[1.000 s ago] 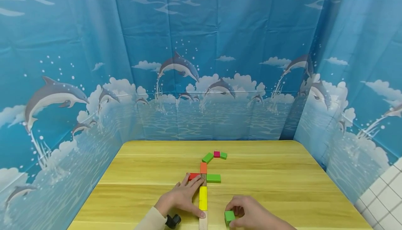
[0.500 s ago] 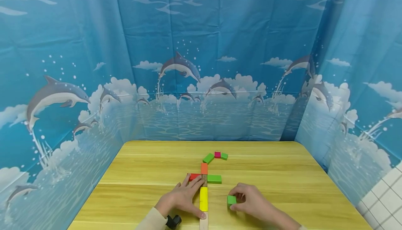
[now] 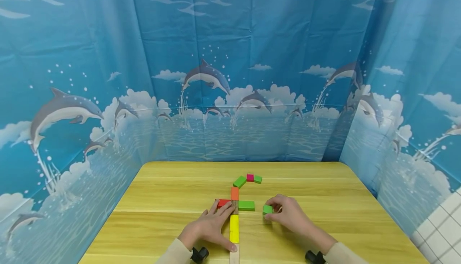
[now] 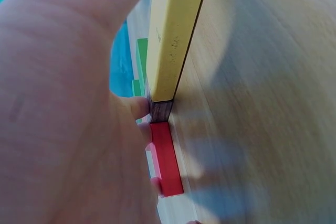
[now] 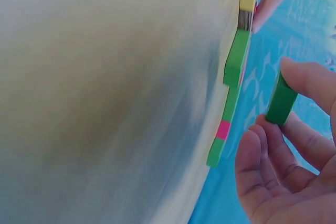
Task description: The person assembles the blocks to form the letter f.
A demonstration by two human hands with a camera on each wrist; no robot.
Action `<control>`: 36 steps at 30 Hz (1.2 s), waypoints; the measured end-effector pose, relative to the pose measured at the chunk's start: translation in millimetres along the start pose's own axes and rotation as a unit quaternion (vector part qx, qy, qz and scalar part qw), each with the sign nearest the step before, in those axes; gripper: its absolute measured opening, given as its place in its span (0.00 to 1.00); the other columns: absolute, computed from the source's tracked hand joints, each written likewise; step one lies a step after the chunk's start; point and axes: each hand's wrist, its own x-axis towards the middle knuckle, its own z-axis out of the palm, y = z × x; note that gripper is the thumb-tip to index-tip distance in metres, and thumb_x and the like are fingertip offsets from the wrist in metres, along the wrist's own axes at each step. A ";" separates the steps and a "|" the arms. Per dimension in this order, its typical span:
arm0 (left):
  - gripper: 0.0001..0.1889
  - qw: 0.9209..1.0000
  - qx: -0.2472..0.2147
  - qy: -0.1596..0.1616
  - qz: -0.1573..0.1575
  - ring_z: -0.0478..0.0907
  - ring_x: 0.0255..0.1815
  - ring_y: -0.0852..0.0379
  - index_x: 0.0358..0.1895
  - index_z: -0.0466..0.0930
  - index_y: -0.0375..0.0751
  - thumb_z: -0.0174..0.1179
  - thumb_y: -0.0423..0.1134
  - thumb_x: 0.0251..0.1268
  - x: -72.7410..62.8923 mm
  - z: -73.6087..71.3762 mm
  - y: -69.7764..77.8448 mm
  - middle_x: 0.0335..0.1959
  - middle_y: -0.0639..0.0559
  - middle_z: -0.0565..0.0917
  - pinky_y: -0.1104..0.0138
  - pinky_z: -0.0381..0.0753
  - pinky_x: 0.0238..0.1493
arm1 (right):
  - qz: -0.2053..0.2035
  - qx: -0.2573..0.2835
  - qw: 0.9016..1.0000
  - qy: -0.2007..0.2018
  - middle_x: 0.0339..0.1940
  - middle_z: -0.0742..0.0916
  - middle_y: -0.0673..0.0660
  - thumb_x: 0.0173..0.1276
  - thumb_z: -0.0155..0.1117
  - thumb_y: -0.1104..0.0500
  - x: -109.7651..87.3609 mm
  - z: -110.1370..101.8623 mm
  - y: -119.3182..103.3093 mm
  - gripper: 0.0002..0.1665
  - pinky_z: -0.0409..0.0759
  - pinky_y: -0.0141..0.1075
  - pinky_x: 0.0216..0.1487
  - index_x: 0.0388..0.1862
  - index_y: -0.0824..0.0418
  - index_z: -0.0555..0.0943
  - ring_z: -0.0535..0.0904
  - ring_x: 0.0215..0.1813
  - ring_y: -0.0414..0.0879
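Observation:
My left hand lies spread over a line of wooden blocks. Its fingers touch the red block and the brown block, and the thumb rests on the pale wood block. Between thumb and fingers runs the yellow block. Off to the right, my right hand pinches a small green block between thumb and fingertips, apart from the line. Nearest to it is a longer green block, set crosswise against the brown one. The left fingers partly hide the red block.
Beyond the brown block, an orange block, a slanted green block, a magenta block and a small green block curve rightward. Bare wood-patterned table lies to the right. A dolphin-print curtain closes the back.
My right hand has moved away from me across the table with the small green block, from beside the pale block to near the crosswise green block. The left hand keeps its place.

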 end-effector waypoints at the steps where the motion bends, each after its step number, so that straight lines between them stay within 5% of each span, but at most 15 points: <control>1: 0.61 1.000 0.001 -0.001 0.000 0.34 0.82 0.38 0.83 0.43 0.62 0.64 0.78 0.48 0.4 0.3 -0.1 0.83 0.60 0.42 0.31 0.53 0.68 | 0.006 -0.004 1.000 0.007 0.38 0.84 0.44 0.60 0.78 0.48 3.0 -0.6 1.7 0.18 0.81 0.34 0.37 0.47 0.51 0.87 0.79 0.38 0.39; 14: 0.61 1.000 0.001 0.000 0.003 0.34 0.82 0.38 0.83 0.42 0.63 0.64 0.77 0.49 1.8 0.6 -1.0 0.83 0.60 0.43 0.31 0.54 0.67 | 0.064 -0.013 0.996 0.066 0.39 0.83 0.47 0.56 0.82 0.56 43.1 -4.0 21.2 0.19 0.79 0.39 0.38 0.46 0.52 0.88 0.78 0.37 0.41; 36: 0.61 1.000 -0.001 -0.005 0.003 0.35 0.81 0.37 0.83 0.42 0.61 0.64 0.77 0.49 1.6 -1.8 -0.4 0.83 0.60 0.43 0.31 0.54 0.68 | 0.105 -0.055 0.990 0.078 0.33 0.85 0.49 0.58 0.80 0.57 87.2 -3.8 42.6 0.19 0.79 0.40 0.34 0.47 0.60 0.87 0.78 0.33 0.43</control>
